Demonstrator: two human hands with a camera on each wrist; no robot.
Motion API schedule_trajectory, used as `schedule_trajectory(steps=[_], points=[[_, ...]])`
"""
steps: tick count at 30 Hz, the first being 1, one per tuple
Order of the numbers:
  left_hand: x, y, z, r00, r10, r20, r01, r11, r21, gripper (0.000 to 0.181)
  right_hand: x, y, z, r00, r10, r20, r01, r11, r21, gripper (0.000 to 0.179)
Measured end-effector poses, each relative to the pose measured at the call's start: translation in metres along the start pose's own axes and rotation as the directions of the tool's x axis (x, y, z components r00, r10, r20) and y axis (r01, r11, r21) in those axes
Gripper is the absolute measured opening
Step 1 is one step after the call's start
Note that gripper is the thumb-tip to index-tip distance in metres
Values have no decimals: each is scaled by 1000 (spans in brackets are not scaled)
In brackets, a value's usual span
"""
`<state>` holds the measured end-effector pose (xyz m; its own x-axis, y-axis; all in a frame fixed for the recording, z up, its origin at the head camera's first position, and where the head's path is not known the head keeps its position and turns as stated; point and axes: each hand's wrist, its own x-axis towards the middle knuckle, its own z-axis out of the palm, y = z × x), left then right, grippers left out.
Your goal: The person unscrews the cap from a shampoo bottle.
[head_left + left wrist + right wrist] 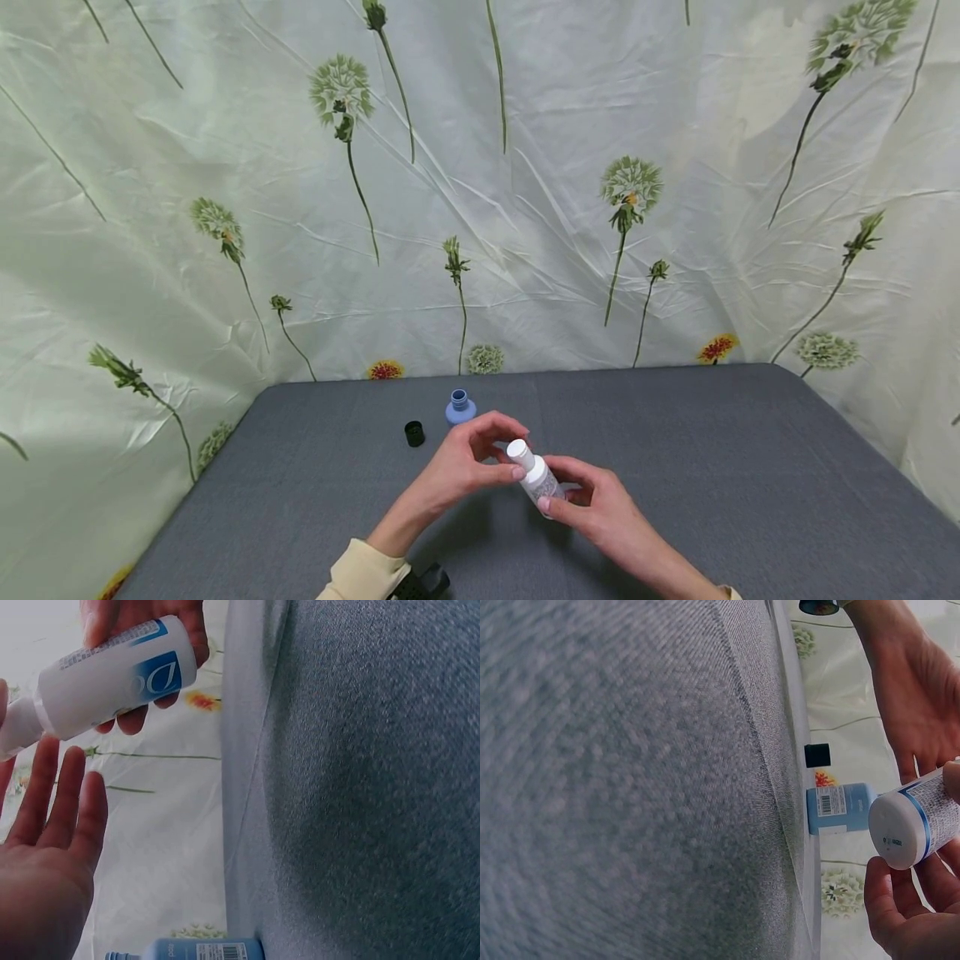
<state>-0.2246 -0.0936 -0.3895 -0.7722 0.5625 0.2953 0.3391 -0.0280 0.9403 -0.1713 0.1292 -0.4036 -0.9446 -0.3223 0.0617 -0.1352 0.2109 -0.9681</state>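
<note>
My right hand (603, 504) grips a white bottle (543, 486) round its body, tilted above the table. A blue and white label with a leaf-like mark shows on the bottle in the left wrist view, and its round base faces the right wrist camera. On its narrower top, a white cap (520, 452) is pinched by my left hand (461, 462) between thumb and finger. The other left fingers (64, 799) stretch out loosely beside the bottle's neck. The left wrist view cuts off part of the cap.
Behind the left hand, a blue bottle (460, 408) stands upright with its mouth uncovered. A black cap (414, 433) rests on the grey table (712, 467) to its left. A patterned curtain (525, 208) hangs along the table's far edge.
</note>
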Motion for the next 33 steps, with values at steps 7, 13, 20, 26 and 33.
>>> schedule_trajectory(steps=[7,13,20,26,33], points=[[-1,0,-4,991,28,129,-15,995,-98,38,1,1,-1,1000,6,-5,-6,1000,-16,48],[-2,-1,-4,996,-8,94,15,998,-67,33,1,0,-2,1000,15,-2,-15,1000,-11,50],[0,2,-2,1000,-21,-1,21,1000,19,26,0,2,-1,1000,2,3,-2,1000,-10,46],[0,3,-2,1000,-23,-17,24,999,40,26,0,2,1,1000,-6,-10,6,1000,-27,46],[0,2,0,1000,-17,17,17,1000,19,36,0,3,0,1000,-8,-2,7,1000,-12,47]])
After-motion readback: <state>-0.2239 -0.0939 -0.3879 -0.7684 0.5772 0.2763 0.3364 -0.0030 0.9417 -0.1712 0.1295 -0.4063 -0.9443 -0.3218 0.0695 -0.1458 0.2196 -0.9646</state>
